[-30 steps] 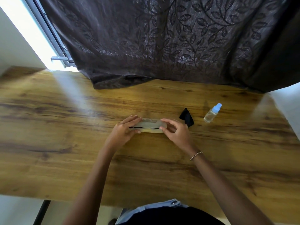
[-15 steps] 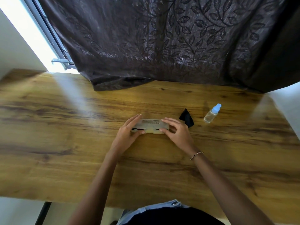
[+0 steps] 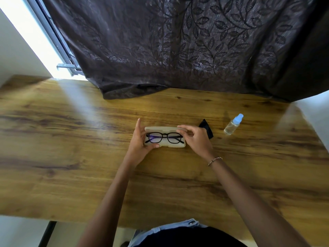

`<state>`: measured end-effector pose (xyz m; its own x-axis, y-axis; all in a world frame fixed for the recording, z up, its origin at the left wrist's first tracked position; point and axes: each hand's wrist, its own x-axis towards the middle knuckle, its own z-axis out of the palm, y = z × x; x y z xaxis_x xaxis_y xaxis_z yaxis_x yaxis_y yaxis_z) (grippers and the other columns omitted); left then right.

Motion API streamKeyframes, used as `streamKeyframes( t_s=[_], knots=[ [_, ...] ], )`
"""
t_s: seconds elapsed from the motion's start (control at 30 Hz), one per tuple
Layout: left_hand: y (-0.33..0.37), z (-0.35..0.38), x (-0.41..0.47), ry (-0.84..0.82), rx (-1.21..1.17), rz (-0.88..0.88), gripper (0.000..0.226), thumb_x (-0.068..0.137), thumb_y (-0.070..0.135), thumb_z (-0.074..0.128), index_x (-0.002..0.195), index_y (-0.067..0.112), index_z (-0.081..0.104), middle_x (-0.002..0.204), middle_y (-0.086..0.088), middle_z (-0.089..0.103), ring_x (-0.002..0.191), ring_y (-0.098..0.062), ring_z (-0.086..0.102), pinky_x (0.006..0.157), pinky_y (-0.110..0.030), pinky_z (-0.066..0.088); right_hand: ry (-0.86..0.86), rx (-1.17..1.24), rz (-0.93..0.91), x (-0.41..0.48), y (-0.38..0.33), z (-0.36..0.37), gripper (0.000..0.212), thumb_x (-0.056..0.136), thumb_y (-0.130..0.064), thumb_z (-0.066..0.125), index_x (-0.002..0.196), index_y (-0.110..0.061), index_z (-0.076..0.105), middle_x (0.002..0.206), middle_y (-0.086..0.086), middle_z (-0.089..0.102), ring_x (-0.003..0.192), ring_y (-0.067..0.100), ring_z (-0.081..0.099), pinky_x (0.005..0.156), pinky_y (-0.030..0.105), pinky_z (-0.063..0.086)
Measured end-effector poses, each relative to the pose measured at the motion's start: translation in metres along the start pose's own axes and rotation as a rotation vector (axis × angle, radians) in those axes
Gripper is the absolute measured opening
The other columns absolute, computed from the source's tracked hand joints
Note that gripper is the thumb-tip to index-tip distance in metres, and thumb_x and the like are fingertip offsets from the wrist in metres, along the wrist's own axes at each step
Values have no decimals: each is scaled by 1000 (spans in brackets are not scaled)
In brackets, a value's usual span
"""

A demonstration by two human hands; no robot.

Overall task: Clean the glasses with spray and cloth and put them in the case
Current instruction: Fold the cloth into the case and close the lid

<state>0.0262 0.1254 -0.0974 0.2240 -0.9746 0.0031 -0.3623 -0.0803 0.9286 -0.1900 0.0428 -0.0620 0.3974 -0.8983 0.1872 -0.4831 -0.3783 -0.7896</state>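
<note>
My left hand (image 3: 140,139) grips case (image 3: 175,145) left end; my right hand (image 3: 195,138) pinches open lid (image 3: 160,129). Glasses (image 3: 165,135) inside (folded). Cloth (image 3: 206,124), spray bottle (image 3: 233,124) right of case.

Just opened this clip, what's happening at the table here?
A person at a wooden table has a beige case open in front of them. The left hand holds the case's left end, and the right hand pinches the raised lid at its right end. Black-framed glasses lie inside. A black cloth and a small spray bottle sit untouched to the right of the case.
</note>
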Motion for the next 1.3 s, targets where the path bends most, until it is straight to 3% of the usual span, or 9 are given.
streamKeyframes(
  t_s=[0.1,0.2,0.3,0.43,0.57,0.77,1.03,1.2,1.3],
  knots=[
    [0,0,0,3,-23,-51,118,66,10,82,150,25,1,126,22,39,112,25,38,90,4,32,1,-33,17,6,-1,0,36,90,-41,62,109,-13,72,90,0,75,41,2,50,38,11,35],
    [1,-1,0,-1,-32,-77,117,65,15,83,149,32,4,143,6,38,130,-1,37,103,-11,32,-5,-46,39,12,-1,-1,36,91,-44,59,107,-14,72,71,5,72,34,3,38,35,13,26],
    [0,-1,0,-5,-22,-71,115,65,16,84,149,33,7,145,0,40,132,-8,39,111,-29,33,-15,-55,70,16,-1,-1,39,91,-47,58,107,-14,71,71,8,72,37,2,40,35,13,28],
    [0,-1,-2,-3,7,-66,112,67,16,83,149,31,10,144,1,39,129,-3,40,108,-20,34,-14,-34,117,20,-2,0,38,91,-48,57,106,-16,71,75,6,72,46,13,56,39,24,41],
    [3,0,-4,9,19,-46,113,68,16,82,150,27,4,146,-2,33,132,-9,37,110,-27,32,-40,-10,150,24,-2,3,35,93,-45,56,111,-18,69,80,10,73,72,34,68,61,44,56],
    [8,-1,-6,5,35,-50,114,70,18,82,150,21,1,149,-2,28,131,-5,33,109,-23,29,-67,-71,132,26,-4,0,39,94,-46,54,118,-18,66,80,10,70,65,19,63,59,31,52],
    [10,-3,-10,-10,46,-47,108,73,27,79,151,20,4,152,-3,26,135,-10,32,113,-32,30,21,-144,58,29,-2,-19,34,95,-36,56,114,-11,67,100,0,71,85,4,62,69,7,45],
    [9,-3,-8,-19,62,-55,106,73,33,77,151,22,6,152,-1,26,135,-9,32,112,-29,29,224,-306,34,28,7,-41,19,92,-18,61,106,-8,69,100,3,70,90,11,63,84,29,54],
    [9,-3,-8,-22,53,-54,104,74,33,77,151,23,8,152,0,26,134,-7,32,110,-25,28,225,-334,112,25,12,-46,22,90,-19,65,108,-8,68,107,4,68,102,16,61,91,27,48]
  ],
)
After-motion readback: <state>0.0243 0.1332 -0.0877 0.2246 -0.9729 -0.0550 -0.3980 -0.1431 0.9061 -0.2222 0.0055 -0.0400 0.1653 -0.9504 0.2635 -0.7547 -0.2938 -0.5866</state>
